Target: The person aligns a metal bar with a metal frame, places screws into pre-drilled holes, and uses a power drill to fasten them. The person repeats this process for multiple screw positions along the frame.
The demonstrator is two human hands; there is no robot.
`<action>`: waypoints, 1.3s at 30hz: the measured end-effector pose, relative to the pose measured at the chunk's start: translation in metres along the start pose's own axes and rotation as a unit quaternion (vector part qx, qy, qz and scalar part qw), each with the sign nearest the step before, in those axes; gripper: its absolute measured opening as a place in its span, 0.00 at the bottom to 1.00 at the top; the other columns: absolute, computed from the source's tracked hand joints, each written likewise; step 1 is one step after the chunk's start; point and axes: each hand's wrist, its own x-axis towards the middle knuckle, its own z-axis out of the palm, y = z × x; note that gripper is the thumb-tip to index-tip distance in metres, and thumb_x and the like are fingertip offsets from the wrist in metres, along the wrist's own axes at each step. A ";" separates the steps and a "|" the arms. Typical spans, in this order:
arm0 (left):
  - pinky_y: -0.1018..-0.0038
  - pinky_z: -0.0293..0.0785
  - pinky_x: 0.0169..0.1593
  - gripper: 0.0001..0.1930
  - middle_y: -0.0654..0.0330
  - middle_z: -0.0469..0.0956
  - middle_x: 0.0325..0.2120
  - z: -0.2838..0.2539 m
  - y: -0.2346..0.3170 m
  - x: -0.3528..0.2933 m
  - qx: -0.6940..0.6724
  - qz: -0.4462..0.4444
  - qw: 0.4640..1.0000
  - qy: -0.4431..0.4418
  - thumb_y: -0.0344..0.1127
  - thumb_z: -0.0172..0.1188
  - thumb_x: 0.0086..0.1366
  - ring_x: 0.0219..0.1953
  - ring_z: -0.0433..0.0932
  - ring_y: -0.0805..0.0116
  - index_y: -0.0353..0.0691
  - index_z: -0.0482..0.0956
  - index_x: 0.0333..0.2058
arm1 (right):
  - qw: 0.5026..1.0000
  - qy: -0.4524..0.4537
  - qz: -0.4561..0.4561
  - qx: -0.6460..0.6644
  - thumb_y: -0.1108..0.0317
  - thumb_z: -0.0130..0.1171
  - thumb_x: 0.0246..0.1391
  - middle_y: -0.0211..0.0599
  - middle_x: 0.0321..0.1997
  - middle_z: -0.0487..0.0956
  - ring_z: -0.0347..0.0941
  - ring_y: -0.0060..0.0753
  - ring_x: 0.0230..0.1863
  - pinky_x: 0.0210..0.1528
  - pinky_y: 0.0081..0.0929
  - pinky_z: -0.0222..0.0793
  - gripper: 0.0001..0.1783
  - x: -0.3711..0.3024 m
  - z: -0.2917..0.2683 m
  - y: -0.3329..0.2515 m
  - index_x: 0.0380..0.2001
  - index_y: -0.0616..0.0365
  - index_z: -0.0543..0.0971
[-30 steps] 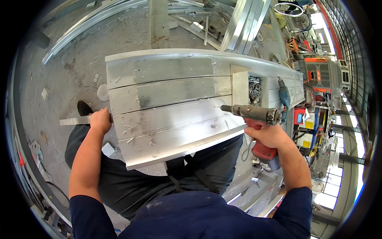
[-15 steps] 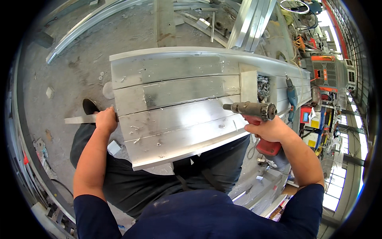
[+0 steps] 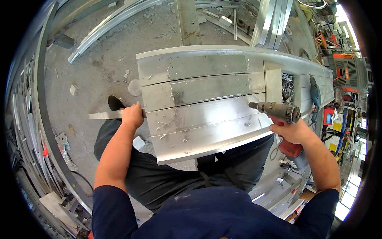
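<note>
At the left end of a panel of aluminium planks (image 3: 207,107), my left hand (image 3: 132,116) is closed around a flat pale metal bar (image 3: 106,115). The bar sticks out to the left of my fist; its part inside the fist is hidden. My right hand (image 3: 293,130) grips a cordless rivet gun (image 3: 274,111) with a red handle, a dark battery base and a greyish metal barrel. Its nozzle points left over the panel, and I cannot tell any contact with the surface. Small metal shavings and bits lie scattered on the planks.
Beyond the rivet gun, an open compartment holds a heap of rivets (image 3: 287,87). A teal power drill (image 3: 315,95) lies farther right on the panel. Long aluminium profiles (image 3: 274,24) rest at the back. A concrete floor (image 3: 103,71) with scraps stretches left; an orange-and-grey machine (image 3: 347,71) stands right.
The whole scene has shifted to the right in the picture, as my view turned left. Both hands keep their grips, and the tool's position over the panel looks almost the same.
</note>
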 end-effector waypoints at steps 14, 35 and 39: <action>0.55 0.80 0.49 0.10 0.45 0.84 0.41 0.003 0.002 0.002 -0.005 0.000 1.000 0.000 0.31 0.59 0.60 0.43 0.85 0.46 0.36 0.79 0.41 | 0.999 0.006 0.001 0.046 0.73 0.67 0.53 0.23 0.30 0.72 0.68 0.20 0.35 0.41 0.26 0.69 0.16 -0.001 0.002 -0.001 0.46 0.58 0.80; 0.56 0.80 0.48 0.09 0.47 0.85 0.40 0.007 -0.001 0.004 -0.004 0.011 1.000 0.005 0.29 0.59 0.59 0.43 0.85 0.47 0.37 0.78 0.39 | 0.996 0.086 0.001 0.018 0.71 0.68 0.54 0.28 0.36 0.81 0.75 0.21 0.38 0.44 0.28 0.74 0.20 -0.075 0.003 0.018 0.52 0.56 0.80; 0.56 0.80 0.48 0.09 0.47 0.85 0.40 0.011 -0.004 0.005 -0.001 0.008 1.000 0.008 0.29 0.59 0.59 0.43 0.85 0.47 0.37 0.79 0.39 | 0.996 0.051 0.047 0.053 0.74 0.67 0.51 0.34 0.38 0.83 0.79 0.29 0.41 0.45 0.31 0.76 0.32 -0.083 0.002 0.000 0.61 0.55 0.73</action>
